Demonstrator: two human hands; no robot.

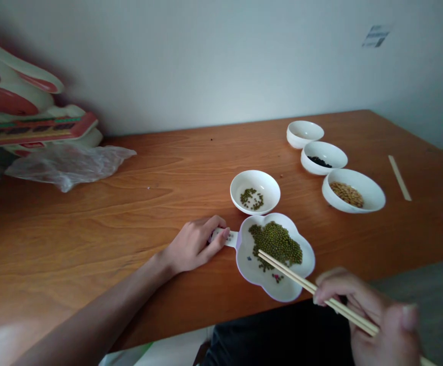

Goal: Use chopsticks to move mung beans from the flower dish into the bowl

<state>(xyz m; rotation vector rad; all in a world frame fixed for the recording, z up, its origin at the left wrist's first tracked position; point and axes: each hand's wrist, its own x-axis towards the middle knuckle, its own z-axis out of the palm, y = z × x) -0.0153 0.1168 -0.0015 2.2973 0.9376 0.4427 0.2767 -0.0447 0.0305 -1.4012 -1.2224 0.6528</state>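
Fingers (331,285) of right hand (377,305) slant 2 chopsticks (293,276) over green beans (277,241).

On my feed the tabletop (160,188) is smooth, grained wood with a soft sheen. At near right I see matt, pale wooden chopsticks (293,276); the smooth tray (252,269) looks plastic. The white bowls (374,196) look glossy, ceramic or plastic, I cannot tell. Far left, crinkled clear plastic bag (72,163), smooth plastic toy (10,96); matt wall (187,61).
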